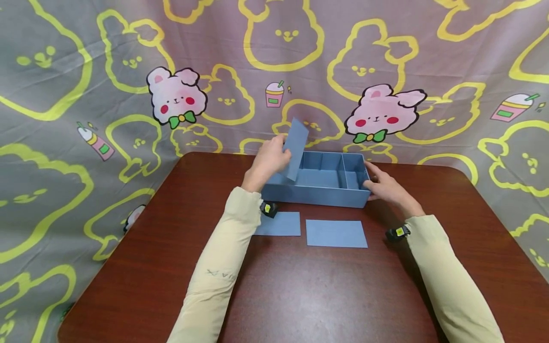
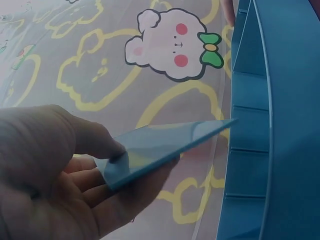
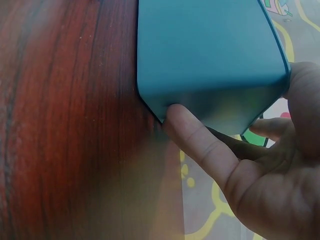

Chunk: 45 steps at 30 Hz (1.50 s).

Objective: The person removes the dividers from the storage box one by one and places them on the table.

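A blue open-topped storage box (image 1: 315,194) with inner partitions stands towards the back of the table. My left hand (image 1: 271,157) pinches a thin flat blue divider panel (image 1: 297,147) between thumb and fingers, tilted above the box's left part. In the left wrist view the thumb lies on the panel's (image 2: 165,142) upper face, fingers beneath; slotted ridges line the box's inner wall (image 2: 250,130). My right hand (image 1: 388,190) grips the box's right end, thumb at the rim. In the right wrist view a finger (image 3: 200,142) touches the outside of the end wall (image 3: 215,107).
Two more flat blue panels lie on the table before the box: a left panel (image 1: 285,224), partly covered by the left wrist, and a right panel (image 1: 336,233). The brown wooden table (image 1: 334,290) backs onto a patterned cloth (image 1: 300,62).
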### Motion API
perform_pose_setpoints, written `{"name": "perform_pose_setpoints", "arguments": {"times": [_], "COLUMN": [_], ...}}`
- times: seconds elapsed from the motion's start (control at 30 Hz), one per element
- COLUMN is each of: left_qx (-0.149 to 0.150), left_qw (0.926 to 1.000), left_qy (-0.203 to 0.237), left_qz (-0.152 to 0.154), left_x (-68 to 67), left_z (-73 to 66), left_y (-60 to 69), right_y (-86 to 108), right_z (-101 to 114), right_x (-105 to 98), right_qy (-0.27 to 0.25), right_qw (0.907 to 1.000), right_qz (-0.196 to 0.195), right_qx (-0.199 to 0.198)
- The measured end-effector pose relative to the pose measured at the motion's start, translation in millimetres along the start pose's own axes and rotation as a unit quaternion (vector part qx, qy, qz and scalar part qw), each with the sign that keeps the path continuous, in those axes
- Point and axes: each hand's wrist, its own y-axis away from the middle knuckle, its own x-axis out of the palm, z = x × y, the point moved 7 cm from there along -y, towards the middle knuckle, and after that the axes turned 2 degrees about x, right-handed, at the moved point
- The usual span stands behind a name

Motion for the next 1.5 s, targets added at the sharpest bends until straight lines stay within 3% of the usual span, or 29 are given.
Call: {"name": "perform_pose_setpoints", "arguments": {"times": [0.27,0.77,1.1,1.5], "left_qx": [-0.004,0.007,0.023,0.021], "left_qw": [1.0000,0.9997,0.9982,0.9947], "left_qy": [-0.002,0.007,0.008,0.018], "left_qz": [0.002,-0.022,-0.055,-0.099], "left_x": [-3.6,-15.1,-25.4,-38.4], "left_z": [11.3,28.3,36.7,50.0], "left_y": [7.7,19.5,24.6,36.9], "right_y": [-0.8,-2.0,-4.0,-2.6], "right_z": [-2,-4,-3,-4], "right_x": [0,0,-1,0], "right_qy": [-0.007,-0.001,-0.003,0.003], "right_qw": [0.9999,0.9999,1.0000,1.0000], "right_qz": [0.002,0.001,-0.003,-0.004], "right_qx": [0.009,0.011,0.006,0.005]}}
